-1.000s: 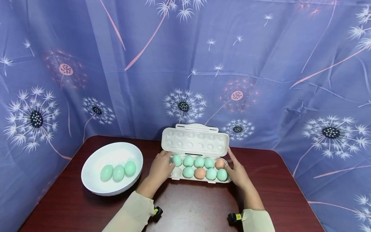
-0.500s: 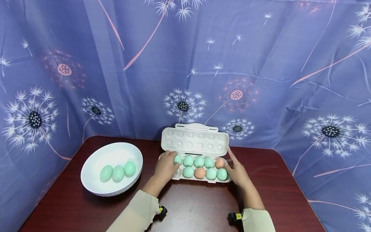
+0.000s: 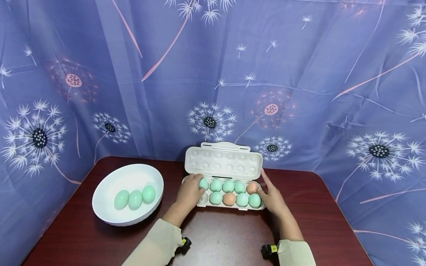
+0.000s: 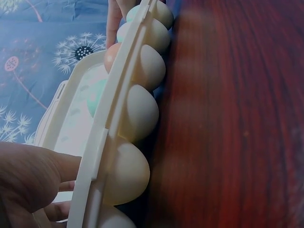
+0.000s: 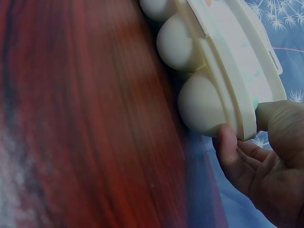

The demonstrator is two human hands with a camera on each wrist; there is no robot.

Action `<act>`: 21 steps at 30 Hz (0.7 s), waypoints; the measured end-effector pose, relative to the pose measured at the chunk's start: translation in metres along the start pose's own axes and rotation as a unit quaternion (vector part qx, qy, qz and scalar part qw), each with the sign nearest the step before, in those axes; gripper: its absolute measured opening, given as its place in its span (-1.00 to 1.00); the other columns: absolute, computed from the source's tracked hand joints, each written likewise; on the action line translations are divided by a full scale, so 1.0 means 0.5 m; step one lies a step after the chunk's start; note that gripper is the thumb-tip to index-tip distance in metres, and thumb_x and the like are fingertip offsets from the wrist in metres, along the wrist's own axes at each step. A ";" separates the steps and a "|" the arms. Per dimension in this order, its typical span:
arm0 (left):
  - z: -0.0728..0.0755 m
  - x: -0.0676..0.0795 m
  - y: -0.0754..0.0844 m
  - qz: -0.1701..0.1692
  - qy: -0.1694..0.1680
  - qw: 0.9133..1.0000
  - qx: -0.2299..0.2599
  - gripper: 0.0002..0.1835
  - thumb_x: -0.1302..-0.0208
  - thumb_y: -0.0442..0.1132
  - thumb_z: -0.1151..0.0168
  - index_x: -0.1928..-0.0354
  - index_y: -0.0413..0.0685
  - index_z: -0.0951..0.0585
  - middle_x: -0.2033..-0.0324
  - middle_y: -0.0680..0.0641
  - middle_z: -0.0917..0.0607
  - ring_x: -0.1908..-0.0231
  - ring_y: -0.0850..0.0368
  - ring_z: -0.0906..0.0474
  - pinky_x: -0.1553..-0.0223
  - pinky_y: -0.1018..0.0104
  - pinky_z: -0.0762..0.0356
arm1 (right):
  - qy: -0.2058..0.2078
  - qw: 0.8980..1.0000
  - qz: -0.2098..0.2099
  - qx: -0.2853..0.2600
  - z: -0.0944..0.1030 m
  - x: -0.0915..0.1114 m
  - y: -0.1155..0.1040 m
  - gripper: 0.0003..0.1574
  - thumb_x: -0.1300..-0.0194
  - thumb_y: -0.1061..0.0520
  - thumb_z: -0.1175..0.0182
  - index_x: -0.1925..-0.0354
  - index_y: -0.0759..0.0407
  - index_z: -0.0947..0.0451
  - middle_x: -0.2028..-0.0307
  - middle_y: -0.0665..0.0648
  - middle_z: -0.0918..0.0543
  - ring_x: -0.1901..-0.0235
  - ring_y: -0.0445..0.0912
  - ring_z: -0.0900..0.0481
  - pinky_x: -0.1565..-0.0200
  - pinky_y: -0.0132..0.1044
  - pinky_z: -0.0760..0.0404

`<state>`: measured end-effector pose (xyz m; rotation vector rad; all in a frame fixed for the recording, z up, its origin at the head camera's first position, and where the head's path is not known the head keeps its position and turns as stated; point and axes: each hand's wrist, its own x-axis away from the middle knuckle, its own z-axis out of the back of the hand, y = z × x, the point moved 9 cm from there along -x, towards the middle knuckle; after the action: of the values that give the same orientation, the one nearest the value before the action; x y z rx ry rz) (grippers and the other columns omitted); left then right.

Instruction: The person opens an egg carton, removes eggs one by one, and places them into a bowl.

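A white plastic egg carton sits at the back middle with its lid raised. In it stand two rows of eggs, mostly pale green, plus two orange-brown ones; the front-left cup holds no egg. At the left end, my left hand has thumb and fingers round the back-left green egg. My right hand grips the carton's right end. In the right wrist view, its thumb lies over the rim and a fingertip touches the underside. The left wrist view shows the carton's front side, while the held egg is hidden there.
A large white bowl with three green eggs stands on the left of the dark red wooden table. Behind the table hangs a blue curtain with dandelion print, close behind the lid.
My left hand has moved a little right from the carton's left end, and its fingers now close round the back-left green egg. The right hand stays on the carton.
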<state>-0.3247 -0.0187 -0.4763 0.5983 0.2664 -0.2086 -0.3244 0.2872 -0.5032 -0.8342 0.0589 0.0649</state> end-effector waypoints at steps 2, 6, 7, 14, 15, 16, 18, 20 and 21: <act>0.001 0.000 0.000 0.000 0.000 1.000 -0.002 -0.52 -0.05 -0.27 -0.54 -0.06 -0.11 -0.65 0.07 -0.18 -0.68 -0.04 -0.22 -0.61 -0.01 -0.03 -0.63 | 0.001 1.000 0.004 0.002 0.000 0.000 -0.001 -0.02 -0.48 0.17 -0.15 -0.63 -0.11 0.14 -0.04 0.33 -0.67 0.06 0.06 -0.65 0.17 -0.33 -0.59; 0.002 0.001 0.000 0.003 0.000 1.000 -0.002 -0.53 -0.06 -0.27 -0.54 -0.06 -0.08 -0.65 0.08 -0.16 -0.68 0.00 -0.17 -0.63 0.06 -0.02 -0.65 | 0.002 1.000 0.003 0.002 0.000 0.000 -0.001 -0.01 -0.47 0.18 -0.16 -0.63 -0.10 0.13 -0.03 0.33 -0.67 0.06 0.04 -0.65 0.16 -0.32 -0.58; 0.003 0.001 0.000 0.004 0.000 1.000 -0.002 -0.53 -0.06 -0.27 -0.54 -0.05 -0.08 -0.65 0.09 -0.16 -0.68 0.02 -0.17 -0.64 0.07 -0.02 -0.65 | 0.002 1.000 0.002 0.003 0.001 0.000 -0.001 -0.01 -0.47 0.19 -0.16 -0.63 -0.10 0.14 -0.03 0.33 -0.67 0.07 0.04 -0.65 0.16 -0.32 -0.58; 0.008 0.003 0.002 -0.004 0.006 1.000 -0.002 -0.53 -0.02 -0.30 -0.55 -0.03 -0.09 -0.65 0.11 -0.17 -0.68 0.11 -0.16 -0.67 0.13 -0.02 -0.66 | -0.004 1.000 -0.009 0.001 0.001 -0.001 0.001 -0.01 -0.47 0.18 -0.14 -0.63 -0.16 0.15 -0.06 0.32 -0.65 0.11 0.02 -0.62 0.18 -0.32 -0.57; 0.009 0.003 0.002 -0.006 0.007 1.000 -0.002 -0.53 -0.02 -0.30 -0.55 -0.03 -0.09 -0.66 0.12 -0.16 -0.68 0.11 -0.16 -0.67 0.14 -0.02 -0.66 | -0.006 1.000 -0.010 0.001 0.000 -0.001 0.001 -0.01 -0.48 0.17 -0.13 -0.63 -0.17 0.16 -0.07 0.31 -0.64 0.11 0.01 -0.62 0.18 -0.31 -0.57; 0.009 0.003 0.002 -0.005 0.008 1.000 -0.002 -0.53 -0.02 -0.30 -0.55 -0.03 -0.09 -0.66 0.13 -0.16 -0.68 0.11 -0.16 -0.66 0.14 -0.03 -0.66 | -0.006 1.000 -0.010 0.002 0.000 0.000 0.001 -0.01 -0.48 0.17 -0.13 -0.63 -0.17 0.16 -0.07 0.31 -0.64 0.11 0.01 -0.62 0.19 -0.31 -0.57; 0.011 0.002 0.003 -0.008 0.013 1.000 -0.006 -0.54 -0.01 -0.29 -0.55 -0.02 -0.08 -0.66 0.15 -0.15 -0.67 0.12 -0.15 -0.66 0.15 -0.01 -0.66 | -0.006 1.000 -0.011 0.002 0.000 0.001 0.001 -0.01 -0.48 0.17 -0.13 -0.63 -0.17 0.16 -0.06 0.31 -0.65 0.11 0.02 -0.62 0.19 -0.31 -0.57; 0.013 0.003 0.003 -0.010 0.017 1.000 -0.008 -0.55 -0.01 -0.29 -0.56 0.00 -0.06 -0.66 0.18 -0.13 -0.67 0.13 -0.13 -0.65 0.16 0.00 -0.66 | -0.006 1.000 -0.007 0.004 -0.001 0.002 -0.001 -0.01 -0.47 0.18 -0.13 -0.63 -0.13 0.16 -0.05 0.33 -0.65 0.10 0.04 -0.62 0.19 -0.31 -0.57; 0.015 0.003 0.003 -0.009 0.018 1.000 -0.008 -0.55 -0.01 -0.28 -0.56 0.00 -0.06 -0.66 0.18 -0.13 -0.67 0.14 -0.12 -0.65 0.17 0.01 -0.65 | -0.006 1.000 -0.007 0.004 -0.001 0.002 -0.001 -0.01 -0.47 0.19 -0.13 -0.63 -0.13 0.16 -0.05 0.33 -0.65 0.09 0.05 -0.62 0.18 -0.30 -0.57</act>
<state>-0.3217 -0.0219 -0.4700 0.5851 0.3090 -0.2131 -0.3233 0.2866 -0.5030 -0.8252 0.0419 0.0557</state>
